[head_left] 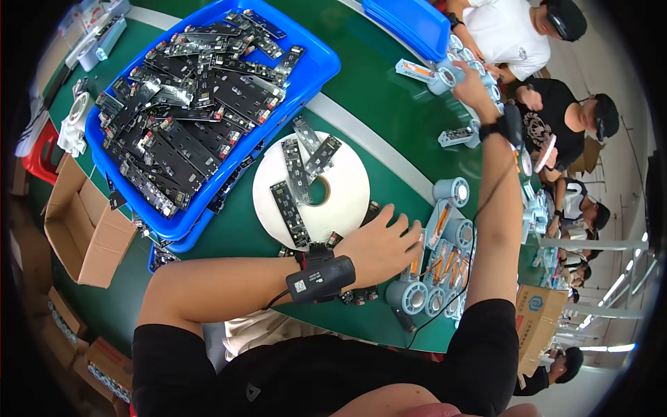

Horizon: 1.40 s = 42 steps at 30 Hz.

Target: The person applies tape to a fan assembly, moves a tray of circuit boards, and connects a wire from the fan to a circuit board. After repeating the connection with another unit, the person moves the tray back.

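Observation:
My left hand (381, 249), fingers apart, hovers by a group of light blue handheld fan housings (436, 300) with orange cells and wires inside. It holds nothing that I can see. My right hand (475, 92) is stretched to the far side of the table, its fingers bent around the round end of a light blue fan housing (440, 81); the fingertips are partly hidden. Between my arms lies a large white roll (351, 167), with several narrow black circuit boards (294, 170) on it. More boards lie beneath my left wrist.
A blue bin (326, 66) heaped with circuit boards stands at the far left. An open cardboard box (104, 243) sits beside the table. A blue tray (410, 28) lies at the far edge. Co-workers (504, 31) sit along the right. A black cable (451, 295) hangs across the housings.

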Available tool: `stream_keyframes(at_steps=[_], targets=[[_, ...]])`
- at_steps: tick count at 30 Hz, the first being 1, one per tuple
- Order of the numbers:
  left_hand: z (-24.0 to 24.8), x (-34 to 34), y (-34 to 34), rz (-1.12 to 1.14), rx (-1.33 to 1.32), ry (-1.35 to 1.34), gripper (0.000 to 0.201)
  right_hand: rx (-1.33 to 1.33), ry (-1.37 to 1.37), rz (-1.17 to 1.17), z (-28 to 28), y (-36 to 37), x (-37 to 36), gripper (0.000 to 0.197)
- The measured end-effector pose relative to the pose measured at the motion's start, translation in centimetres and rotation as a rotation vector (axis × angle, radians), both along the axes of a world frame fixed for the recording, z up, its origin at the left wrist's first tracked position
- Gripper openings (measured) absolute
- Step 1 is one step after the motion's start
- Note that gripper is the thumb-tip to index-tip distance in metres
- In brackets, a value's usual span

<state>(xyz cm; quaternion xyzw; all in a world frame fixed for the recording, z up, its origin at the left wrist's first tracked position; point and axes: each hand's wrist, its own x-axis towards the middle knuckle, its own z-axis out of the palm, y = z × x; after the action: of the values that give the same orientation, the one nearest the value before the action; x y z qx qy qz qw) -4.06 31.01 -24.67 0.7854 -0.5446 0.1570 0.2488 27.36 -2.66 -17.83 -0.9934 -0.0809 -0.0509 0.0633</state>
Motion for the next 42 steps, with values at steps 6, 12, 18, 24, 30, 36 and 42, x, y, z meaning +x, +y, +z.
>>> stream_keyframes(at_steps=[6, 12, 18, 24, 30, 36, 42], targets=[[1.1, 0.3, 0.6, 0.102, 0.082, 0.021, 0.031, -0.238, -0.116, -0.05, -4.1, 5.6, -0.6, 0.053], [1.8, 1.9, 0.2, 0.126, -0.056, 0.082, 0.013, 0.034, -0.237, 0.34, 1.1, 7.4, -14.4, 0.052], [2.9, 6.8, 1.4, 0.299, -0.53, 0.492, 0.02, -0.067, -0.121, 0.405, 0.4, 11.8, -25.2, 0.054], [1.2, 7.6, 1.5, 0.236, -0.27, 0.679, 0.025, 0.095, -0.081, 0.436, 2.5, 14.9, -27.8, 0.038], [1.1, 8.6, 1.4, 0.303, -0.737, 0.894, 0.018, -0.127, 0.036, 0.379, -0.8, 19.4, -30.1, 0.02], [1.9, 7.4, 0.6, 0.165, -0.722, 0.939, 0.02, 0.046, -0.077, 0.452, -0.3, 17.4, -29.6, 0.021], [4.3, 6.3, 0.8, -0.282, -0.543, 1.463, 0.032, 0.56, 0.323, 0.208, 5.2, 13.4, -28.5, 0.021]])
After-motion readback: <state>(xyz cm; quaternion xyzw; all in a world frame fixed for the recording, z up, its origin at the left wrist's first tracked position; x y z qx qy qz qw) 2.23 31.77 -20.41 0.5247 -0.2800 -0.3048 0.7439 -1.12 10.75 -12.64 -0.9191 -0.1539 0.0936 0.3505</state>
